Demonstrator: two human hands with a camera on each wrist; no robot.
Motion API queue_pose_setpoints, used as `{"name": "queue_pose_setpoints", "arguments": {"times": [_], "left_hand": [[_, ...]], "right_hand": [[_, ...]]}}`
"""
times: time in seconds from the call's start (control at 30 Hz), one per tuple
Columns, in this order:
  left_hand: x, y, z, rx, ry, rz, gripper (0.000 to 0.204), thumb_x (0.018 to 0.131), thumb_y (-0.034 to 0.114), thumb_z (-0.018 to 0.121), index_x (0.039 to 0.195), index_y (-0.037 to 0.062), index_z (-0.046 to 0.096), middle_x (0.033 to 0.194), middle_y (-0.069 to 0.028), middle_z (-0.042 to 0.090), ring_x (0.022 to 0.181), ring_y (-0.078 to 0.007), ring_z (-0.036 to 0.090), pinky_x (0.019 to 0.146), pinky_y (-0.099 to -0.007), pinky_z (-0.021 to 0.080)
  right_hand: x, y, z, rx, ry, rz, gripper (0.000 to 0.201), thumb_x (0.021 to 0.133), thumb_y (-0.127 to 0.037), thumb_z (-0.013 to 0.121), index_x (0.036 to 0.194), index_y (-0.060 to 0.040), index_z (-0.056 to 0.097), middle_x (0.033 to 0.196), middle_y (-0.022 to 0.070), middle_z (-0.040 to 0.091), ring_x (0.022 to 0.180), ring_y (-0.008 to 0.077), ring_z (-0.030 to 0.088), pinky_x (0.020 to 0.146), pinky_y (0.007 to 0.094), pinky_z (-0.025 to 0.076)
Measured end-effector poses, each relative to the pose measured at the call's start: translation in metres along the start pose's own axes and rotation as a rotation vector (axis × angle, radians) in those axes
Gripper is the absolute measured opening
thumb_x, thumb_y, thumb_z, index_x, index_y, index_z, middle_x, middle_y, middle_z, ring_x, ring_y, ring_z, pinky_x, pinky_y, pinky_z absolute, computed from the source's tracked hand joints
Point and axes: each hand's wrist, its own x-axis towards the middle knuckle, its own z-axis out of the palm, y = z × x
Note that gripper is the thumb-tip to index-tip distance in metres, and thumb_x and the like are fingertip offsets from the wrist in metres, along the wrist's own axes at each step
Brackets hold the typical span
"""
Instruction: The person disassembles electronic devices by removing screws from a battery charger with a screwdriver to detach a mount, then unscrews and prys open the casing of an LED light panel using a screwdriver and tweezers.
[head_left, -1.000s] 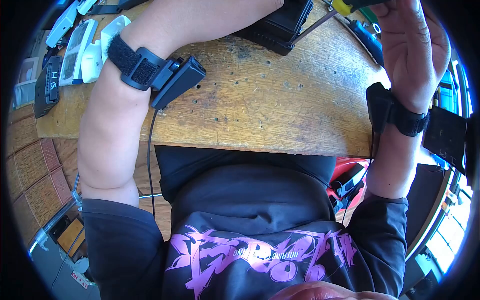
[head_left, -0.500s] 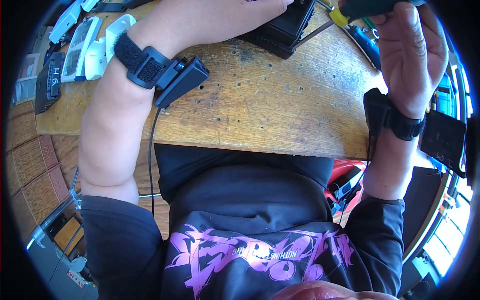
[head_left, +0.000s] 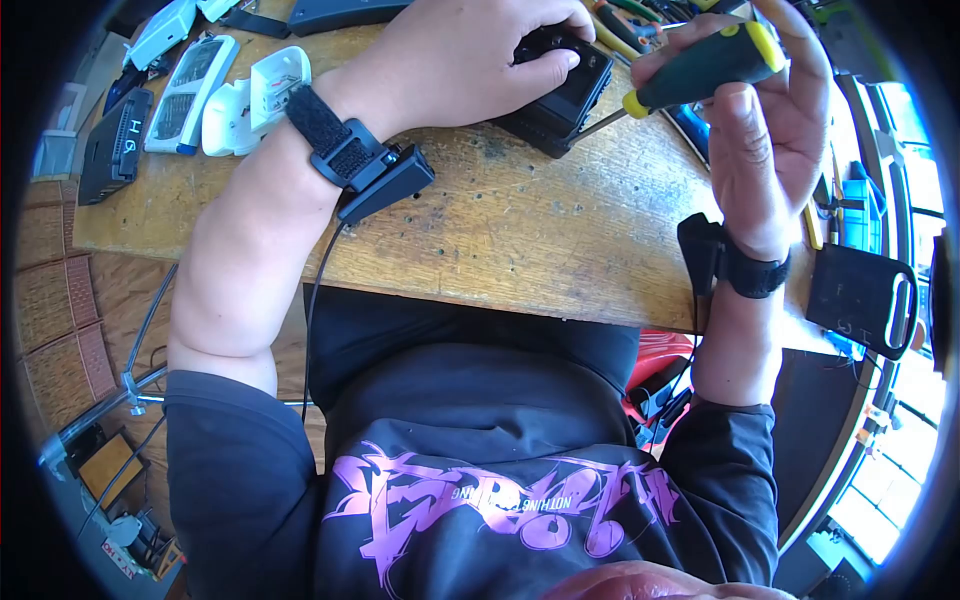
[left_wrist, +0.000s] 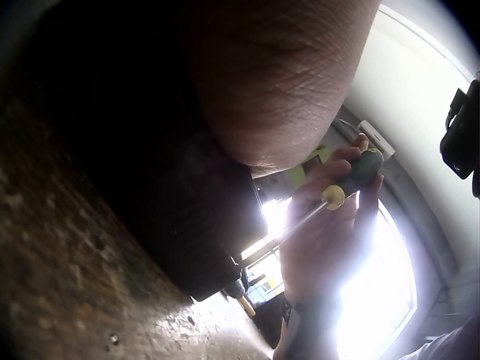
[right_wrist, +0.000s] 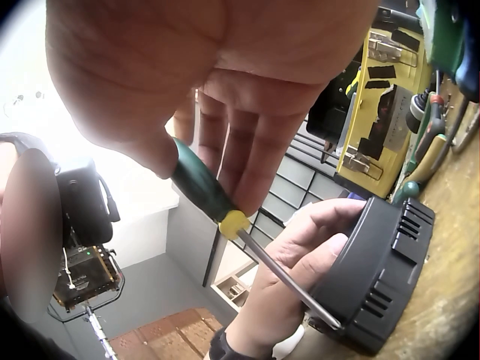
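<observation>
A black plastic housing (head_left: 560, 90) with slotted sides rests on the wooden bench. The left hand (head_left: 470, 60) grips it from above, its thumb across the top; in the right wrist view the left hand (right_wrist: 300, 259) is behind the housing (right_wrist: 379, 277). The right hand (head_left: 765, 130) holds a screwdriver (head_left: 705, 70) with a green and yellow handle between thumb and fingers. In the right wrist view the screwdriver's tip (right_wrist: 334, 324) meets the housing's lower corner. The left wrist view shows the housing (left_wrist: 180, 217) dark, with the right hand (left_wrist: 322, 232) beyond it.
White cases (head_left: 190, 95) with small parts and a black box (head_left: 117, 145) lie at the bench's left. Pliers and other tools (head_left: 625, 30) lie behind the housing. A yellow case (right_wrist: 382, 112) stands beyond. A black panel (head_left: 860, 295) is at the right edge.
The head view has shifted, bringing both hands and the housing lower and leftward in it. More of the screwdriver handle shows; the left hand still grips the housing.
</observation>
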Motion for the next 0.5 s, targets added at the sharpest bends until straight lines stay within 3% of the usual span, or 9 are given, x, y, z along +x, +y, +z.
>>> {"name": "queue_pose_setpoints", "arguments": {"times": [0.07,0.13,0.17,0.33,0.4,0.5], "left_hand": [[0.001,0.003,-0.002,0.025,-0.012,0.002,0.023,0.09,0.018,0.066,0.108,0.0023,0.068,0.101,-0.0181,0.071,0.099,-0.0382,0.067,0.088,-0.045,0.053],[0.001,0.0,-0.001,0.009,-0.002,0.012,0.023,0.09,0.018,0.066,0.107,0.0025,0.068,0.101,-0.0178,0.071,0.099,-0.0381,0.067,0.088,-0.0451,0.053],[0.001,0.0,-0.001,-0.011,0.0,0.02,0.023,0.09,0.018,0.066,0.107,0.0027,0.067,0.1,-0.0176,0.071,0.099,-0.0379,0.067,0.088,-0.0451,0.053],[0.0,0.003,-0.005,0.017,-0.003,0.008,0.023,0.09,0.018,0.066,0.106,0.0031,0.067,0.1,-0.017,0.07,0.099,-0.0376,0.067,0.089,-0.045,0.052],[0.0,0.004,-0.006,0.021,-0.001,0.001,0.023,0.09,0.019,0.066,0.106,0.0032,0.067,0.1,-0.0168,0.07,0.099,-0.0375,0.067,0.089,-0.045,0.052],[0.0,0.008,-0.008,0.043,-0.012,-0.031,0.022,0.09,0.019,0.066,0.106,0.0035,0.067,0.099,-0.0164,0.07,0.099,-0.0372,0.067,0.089,-0.045,0.052]], "right_hand": [[0.002,-0.003,0.0,0.066,0.084,0.039,0.037,0.102,-0.035,0.068,0.114,-0.0038,0.052,0.095,0.0137,0.065,0.08,0.0248,0.07,0.073,0.0362,0.061],[0.0,0.011,-0.03,-0.006,-0.194,-0.045,0.045,0.104,-0.014,0.06,0.145,-0.0023,0.048,0.114,0.0203,0.07,0.098,0.0283,0.073,0.091,0.0412,0.059],[0.004,0.013,-0.041,-0.08,-0.299,-0.062,0.049,0.108,-0.017,0.053,0.152,-0.0049,0.035,0.123,0.0272,0.065,0.102,0.0363,0.073,0.091,0.0499,0.06],[-0.001,0.016,-0.039,-0.109,-0.267,-0.153,0.049,0.105,-0.023,0.063,0.145,-0.0036,0.043,0.121,0.0229,0.067,0.101,0.0345,0.073,0.09,0.047,0.061],[-0.002,0.026,-0.047,-0.11,-0.17,-0.22,0.048,0.102,-0.023,0.069,0.14,-0.0031,0.048,0.119,0.0213,0.067,0.102,0.0337,0.073,0.09,0.0457,0.061],[-0.003,0.021,-0.049,-0.08,-0.115,-0.127,0.043,0.102,-0.018,0.069,0.137,-0.0026,0.051,0.121,0.0224,0.067,0.104,0.033,0.072,0.092,0.046,0.061]]}}
